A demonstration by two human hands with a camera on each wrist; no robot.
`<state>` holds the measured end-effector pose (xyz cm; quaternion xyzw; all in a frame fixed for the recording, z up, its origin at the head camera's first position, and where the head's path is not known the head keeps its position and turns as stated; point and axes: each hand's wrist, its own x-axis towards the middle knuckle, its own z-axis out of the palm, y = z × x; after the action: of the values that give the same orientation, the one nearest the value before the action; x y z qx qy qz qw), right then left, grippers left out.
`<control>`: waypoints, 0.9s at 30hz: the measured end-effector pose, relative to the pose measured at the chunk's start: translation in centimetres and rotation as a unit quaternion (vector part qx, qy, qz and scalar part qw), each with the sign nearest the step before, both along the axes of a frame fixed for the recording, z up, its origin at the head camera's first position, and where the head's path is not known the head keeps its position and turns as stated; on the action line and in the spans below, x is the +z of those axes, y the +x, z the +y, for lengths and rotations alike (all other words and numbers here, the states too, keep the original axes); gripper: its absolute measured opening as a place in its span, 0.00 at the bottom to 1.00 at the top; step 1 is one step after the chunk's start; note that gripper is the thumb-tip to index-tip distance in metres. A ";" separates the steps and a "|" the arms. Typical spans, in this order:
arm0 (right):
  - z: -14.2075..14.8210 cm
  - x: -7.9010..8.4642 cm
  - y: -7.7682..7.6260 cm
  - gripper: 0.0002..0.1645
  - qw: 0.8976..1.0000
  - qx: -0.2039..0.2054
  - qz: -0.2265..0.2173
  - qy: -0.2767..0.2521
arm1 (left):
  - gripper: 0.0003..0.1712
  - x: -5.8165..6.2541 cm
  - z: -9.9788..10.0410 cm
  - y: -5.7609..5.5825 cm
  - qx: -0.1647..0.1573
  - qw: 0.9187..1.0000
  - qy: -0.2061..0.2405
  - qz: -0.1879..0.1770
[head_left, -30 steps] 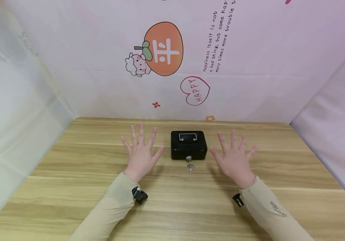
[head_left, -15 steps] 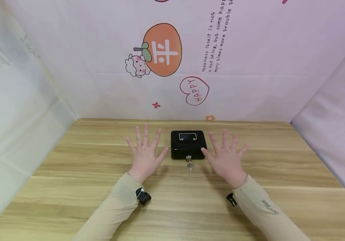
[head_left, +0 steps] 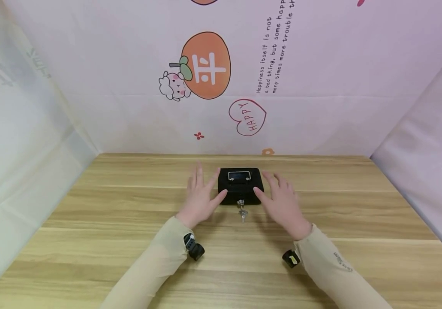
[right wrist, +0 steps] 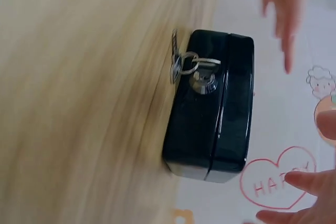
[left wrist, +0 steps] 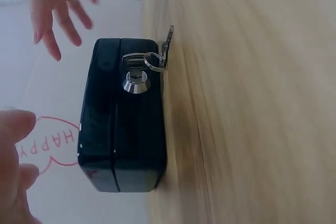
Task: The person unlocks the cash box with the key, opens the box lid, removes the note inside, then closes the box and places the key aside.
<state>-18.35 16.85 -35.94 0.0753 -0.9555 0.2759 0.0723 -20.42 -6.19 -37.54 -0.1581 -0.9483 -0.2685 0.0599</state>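
A pale wood-grain bench filled the lower part of the head view, with a printed pink-white cloth rising behind it and white sheets closing in on either side. The cloth carried an orange fruit picture and, lower down, a red heart outline lettered HAPPY. Two forearms in beige sleeves reached in from the near edge, a small black device at each wrist. On the bench, between the two hands and near the cloth, sat a black box, flat on its base with its lid down. Its long axis ran left to right, roughly parallel with the cloth, and its lock faced the person. A wire handle lay on top. One key stood in the lock, and a ring through it carried a hanging key in front of the box; whether that one met the bench could not be told. The left hand was just beside the box's left end, the right hand just beside the other. Both had their fingers loosely spread, thumbs apart and pointing inward. In the head view the thumb tips overlapped the box's near corners, while the wrist views showed gaps there.
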 end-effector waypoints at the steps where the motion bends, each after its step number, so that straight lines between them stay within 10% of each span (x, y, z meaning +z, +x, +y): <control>1: 0.0 0.0 -0.1 0.38 0.999 0.004 -0.008 -0.031 | 0.38 -0.1 0.1 -0.2 -0.006 1.000 0.015 -0.014; 11: -0.1 -0.3 -0.1 0.23 0.963 0.013 -0.108 -0.246 | 0.35 -0.8 0.9 -1.8 -0.024 0.983 0.137 -0.122; 20: -1.2 -1.5 -0.2 0.21 0.910 0.037 -0.233 -0.340 | 0.33 -2.2 0.7 -2.7 -0.032 0.979 0.150 -0.137; 27: -2.1 -2.1 -0.5 0.21 0.892 0.037 -0.273 -0.359 | 0.34 -2.6 0.7 -3.0 -0.044 0.967 0.196 -0.153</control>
<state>-18.82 14.73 -38.08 0.0011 -0.7698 0.6127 -0.1791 -23.43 -5.48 -40.10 -0.1415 -0.8671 -0.4728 -0.0681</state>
